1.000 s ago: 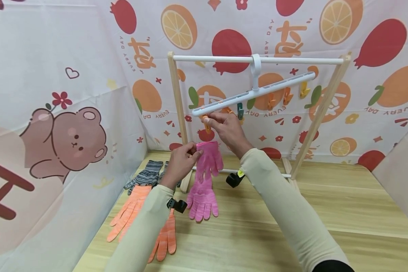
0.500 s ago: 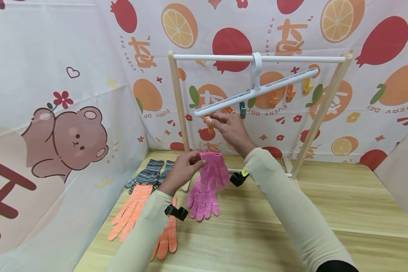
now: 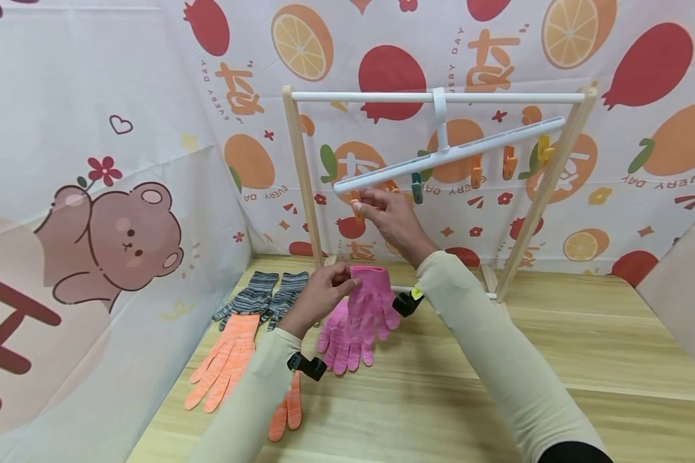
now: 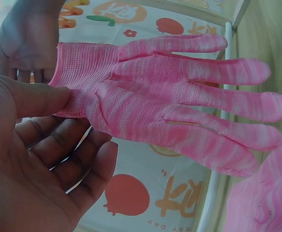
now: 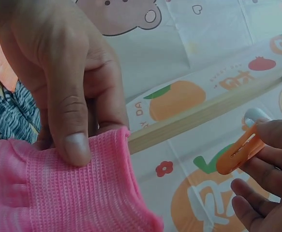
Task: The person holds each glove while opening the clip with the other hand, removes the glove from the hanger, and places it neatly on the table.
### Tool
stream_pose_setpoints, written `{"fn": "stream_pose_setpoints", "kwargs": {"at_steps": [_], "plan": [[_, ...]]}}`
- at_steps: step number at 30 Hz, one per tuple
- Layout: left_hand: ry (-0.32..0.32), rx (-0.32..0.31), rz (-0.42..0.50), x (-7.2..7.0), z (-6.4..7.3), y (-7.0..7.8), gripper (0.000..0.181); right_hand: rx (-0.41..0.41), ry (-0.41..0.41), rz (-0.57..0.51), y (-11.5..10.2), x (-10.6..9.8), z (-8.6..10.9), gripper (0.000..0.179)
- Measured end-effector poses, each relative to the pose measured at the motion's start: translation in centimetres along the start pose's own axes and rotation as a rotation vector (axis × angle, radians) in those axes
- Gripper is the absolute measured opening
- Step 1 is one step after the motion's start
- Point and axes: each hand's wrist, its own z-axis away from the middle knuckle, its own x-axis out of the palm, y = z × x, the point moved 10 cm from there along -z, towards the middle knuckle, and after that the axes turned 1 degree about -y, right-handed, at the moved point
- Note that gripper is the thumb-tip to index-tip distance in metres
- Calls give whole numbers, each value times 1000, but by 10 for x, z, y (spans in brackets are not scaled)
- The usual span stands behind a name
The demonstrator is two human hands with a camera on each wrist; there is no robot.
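My left hand (image 3: 318,296) pinches a pink knit glove (image 3: 372,299) by its cuff, thumb on top, and the glove's fingers hang downward. In the left wrist view the held glove (image 4: 150,92) spreads out flat. Up at the low left end of a white hanger (image 3: 443,156), my right hand (image 3: 396,222) pinches an orange clothespin (image 3: 357,211). Seen from the right wrist, that clothespin (image 5: 238,153) sits between thumb and fingers, apart from the glove cuff (image 5: 92,179). A second pink glove (image 3: 337,337) lies on the table, partly behind the held one.
The hanger tilts from the white rod (image 3: 359,98) of a wooden-post rack (image 3: 301,173). Along it hang a green clothespin (image 3: 417,188), further orange ones (image 3: 509,163) and a yellow one (image 3: 544,152). Orange gloves (image 3: 226,360) and grey striped gloves (image 3: 255,296) lie at the left.
My left hand has moved down and to the right with the pink glove, farther from the clothespin. The hanger's right end has swung right; my right hand stays on the orange clothespin.
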Motion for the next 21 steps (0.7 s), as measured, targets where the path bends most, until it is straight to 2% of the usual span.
{"fn": "stream_pose_setpoints", "kwargs": {"at_steps": [6, 11, 17, 21], "plan": [[-22, 9, 40, 7, -1, -2, 15, 6, 39, 0, 1, -3, 1, 43], [-50, 11, 61, 20, -4, -3, 16, 12, 76, 42, 4, -14, 6, 42], [-108, -38, 145, 40, -10, -13, 13, 25, 74, 187, 10, -28, 13, 46], [-119, -80, 195, 51, -14, -22, 13, 58, 52, 287, 18, -39, 18, 54]]}}
